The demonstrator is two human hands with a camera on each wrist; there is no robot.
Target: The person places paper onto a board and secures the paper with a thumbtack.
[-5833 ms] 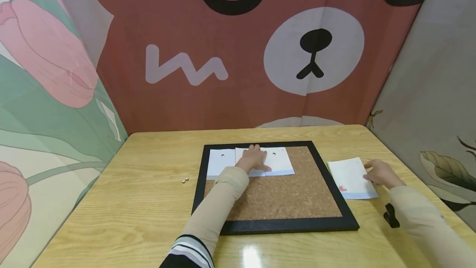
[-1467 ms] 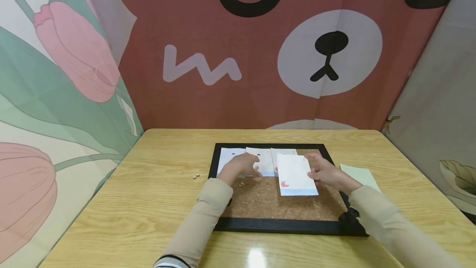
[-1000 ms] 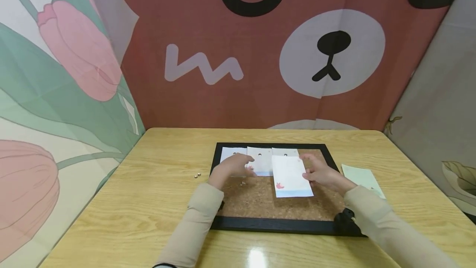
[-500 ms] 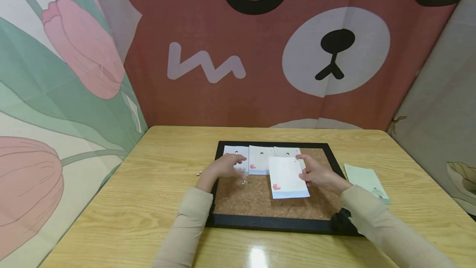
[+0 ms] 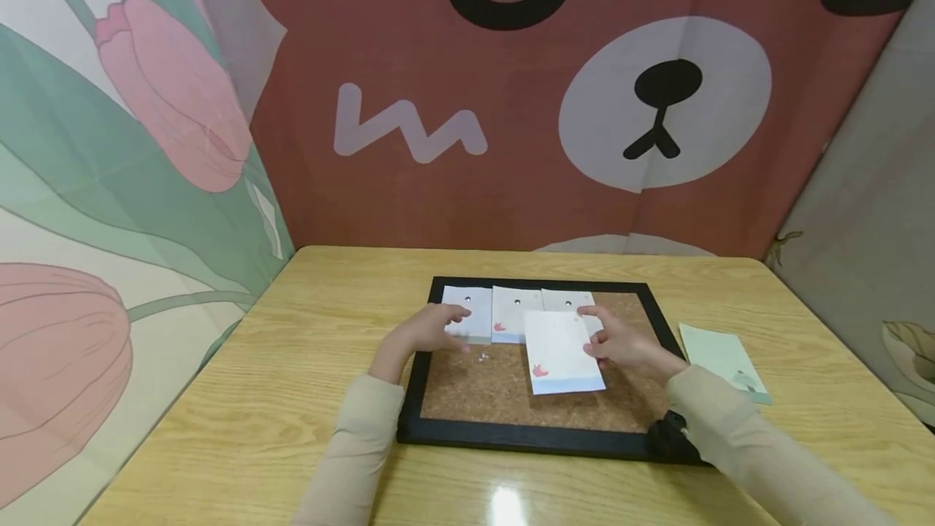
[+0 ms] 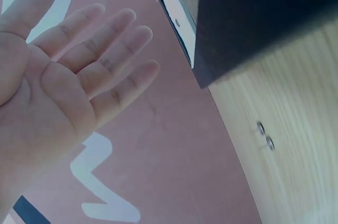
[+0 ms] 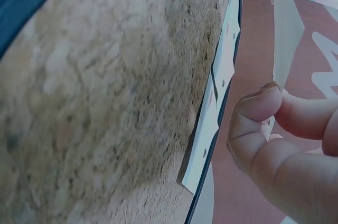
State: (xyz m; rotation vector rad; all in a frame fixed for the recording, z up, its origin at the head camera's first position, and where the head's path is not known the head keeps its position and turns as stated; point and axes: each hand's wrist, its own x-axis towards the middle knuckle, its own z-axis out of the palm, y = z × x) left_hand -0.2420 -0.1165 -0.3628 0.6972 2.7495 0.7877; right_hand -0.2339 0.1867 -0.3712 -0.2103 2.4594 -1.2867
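Note:
My right hand (image 5: 621, 345) pinches the right edge of a white note sheet (image 5: 561, 355), which has a small red print and a blue band at the bottom. The sheet hangs above a cork board (image 5: 475, 396) with a black frame, overlapping the third note in the head view. Three notes line the board's top: a left note (image 5: 466, 323), a middle note (image 5: 508, 316) and a right note (image 5: 584, 299), each with a thumbtack near its top. My left hand (image 5: 420, 333) hovers over the board's left edge, fingers spread and holding nothing.
A pale green sheet (image 5: 719, 357) lies on the table right of the board. Two thumbtacks (image 6: 265, 136) lie on the wooden table in the left wrist view. Small pale bits (image 5: 484, 357) sit on the cork. A bear-print cloth (image 5: 409, 201) hangs behind the table.
My right hand has taken the white sheet from the right-hand stack, exposing the green one, and brought it over the board. My left hand has left the notes and drifted left.

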